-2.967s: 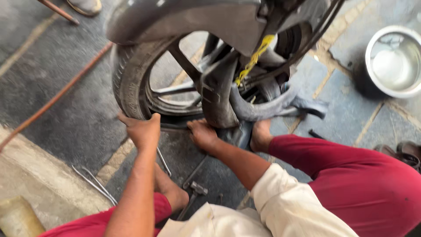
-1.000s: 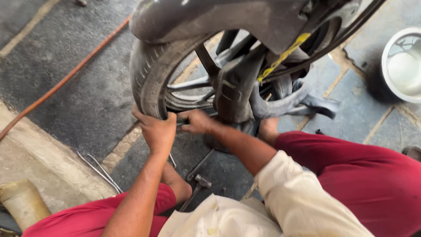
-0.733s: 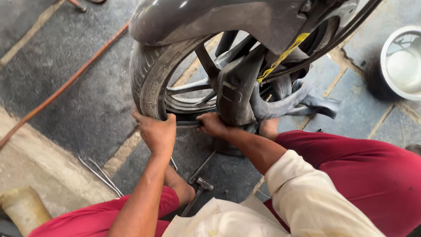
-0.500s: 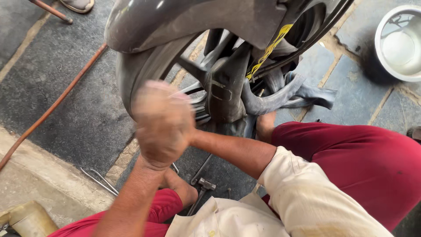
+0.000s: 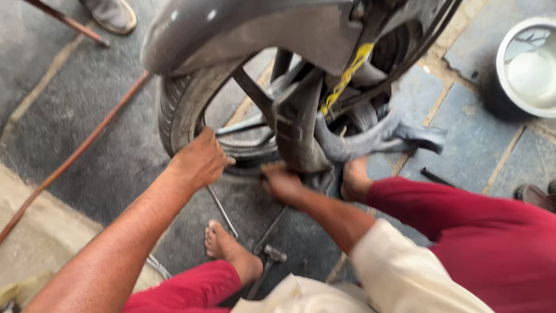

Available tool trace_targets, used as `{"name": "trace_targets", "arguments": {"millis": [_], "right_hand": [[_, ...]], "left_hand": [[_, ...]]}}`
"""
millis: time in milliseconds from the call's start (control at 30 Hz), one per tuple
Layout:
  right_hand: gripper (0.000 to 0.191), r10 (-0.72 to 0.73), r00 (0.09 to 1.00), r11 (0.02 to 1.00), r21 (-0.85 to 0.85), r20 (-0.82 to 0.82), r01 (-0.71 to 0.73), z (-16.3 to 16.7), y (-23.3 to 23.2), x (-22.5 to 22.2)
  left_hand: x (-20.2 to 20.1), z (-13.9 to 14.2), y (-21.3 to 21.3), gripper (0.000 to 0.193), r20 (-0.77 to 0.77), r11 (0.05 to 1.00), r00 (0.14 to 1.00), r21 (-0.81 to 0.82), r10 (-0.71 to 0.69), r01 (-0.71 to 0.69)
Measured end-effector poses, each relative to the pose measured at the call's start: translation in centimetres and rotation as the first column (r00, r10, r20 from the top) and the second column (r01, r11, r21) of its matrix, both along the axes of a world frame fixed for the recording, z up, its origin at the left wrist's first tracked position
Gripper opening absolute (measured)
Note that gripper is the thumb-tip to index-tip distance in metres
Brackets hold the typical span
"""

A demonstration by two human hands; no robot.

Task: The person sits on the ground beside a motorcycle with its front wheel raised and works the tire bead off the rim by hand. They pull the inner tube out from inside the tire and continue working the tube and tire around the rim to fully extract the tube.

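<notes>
Motorcycle wheel (image 5: 185, 110) stands upright on the paved floor (image 5: 69, 116), tread facing the left of the view, its plane running from near left toward far right under the grey mudguard (image 5: 231, 29). Left hand (image 5: 200, 162) lies on the lower tyre wall at the near edge of the wheel, fingers curled against the rubber; whether that grip is closed on anything cannot be told. Right hand (image 5: 282, 182) sits just beside the wheel at its base, below the dark fork leg (image 5: 298, 133); blur hides its grip, so its state cannot be told. A limp grey inner tube (image 5: 376, 136) hangs out of the wheel to the right. A slim metal lever (image 5: 223, 211) lies on the floor just nearer than the wheel, long axis running from the wheel toward the bare foot (image 5: 226, 246). A hammer (image 5: 267, 255) rests beside that foot. A metal basin (image 5: 530, 64) stands well right of the wheel.
</notes>
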State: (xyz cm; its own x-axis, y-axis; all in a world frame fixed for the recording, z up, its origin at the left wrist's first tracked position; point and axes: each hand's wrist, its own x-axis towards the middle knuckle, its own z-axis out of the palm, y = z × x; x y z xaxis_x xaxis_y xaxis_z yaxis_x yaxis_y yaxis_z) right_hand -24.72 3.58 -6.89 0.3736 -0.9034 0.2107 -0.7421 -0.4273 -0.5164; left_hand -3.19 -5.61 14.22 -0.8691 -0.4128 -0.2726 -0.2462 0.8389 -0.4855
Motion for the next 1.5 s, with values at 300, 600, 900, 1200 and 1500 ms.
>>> {"name": "trace_targets", "arguments": {"millis": [300, 600, 900, 1200, 1500], "right_hand": [[0.052, 0.150, 0.898, 0.877, 0.364, 0.413, -0.313, 2.0, -2.9, 2.7], [0.041, 0.333, 0.828, 0.867, 0.200, 0.452, -0.457, -0.8, -4.5, 9.9], [0.076, 0.382, 0.883, 0.839, 0.299, 0.274, -0.456, -3.4, -4.6, 1.6], [0.073, 0.210, 0.972, 0.868, 0.438, 0.100, -0.233, -2.5, -3.8, 3.9], [0.040, 0.230, 0.808, 0.832, 0.321, 0.542, -0.452, 0.2, -4.6, 4.4]], "left_hand": [[0.9, 0.5, 0.8, 0.058, -0.364, 0.982, 0.920, 0.068, -0.142, 0.178], [0.2, 1.4, 1.1, 0.064, -0.452, 0.962, 0.881, 0.146, -0.142, 0.230], [0.4, 1.3, 1.2, 0.071, -0.424, 0.975, 0.898, 0.122, -0.118, 0.186], [0.4, 0.8, 1.5, 0.073, -0.366, 0.984, 0.926, 0.103, -0.097, 0.145], [0.6, 0.5, 1.8, 0.071, -0.387, 0.986, 0.921, 0.129, -0.046, 0.103]]}}
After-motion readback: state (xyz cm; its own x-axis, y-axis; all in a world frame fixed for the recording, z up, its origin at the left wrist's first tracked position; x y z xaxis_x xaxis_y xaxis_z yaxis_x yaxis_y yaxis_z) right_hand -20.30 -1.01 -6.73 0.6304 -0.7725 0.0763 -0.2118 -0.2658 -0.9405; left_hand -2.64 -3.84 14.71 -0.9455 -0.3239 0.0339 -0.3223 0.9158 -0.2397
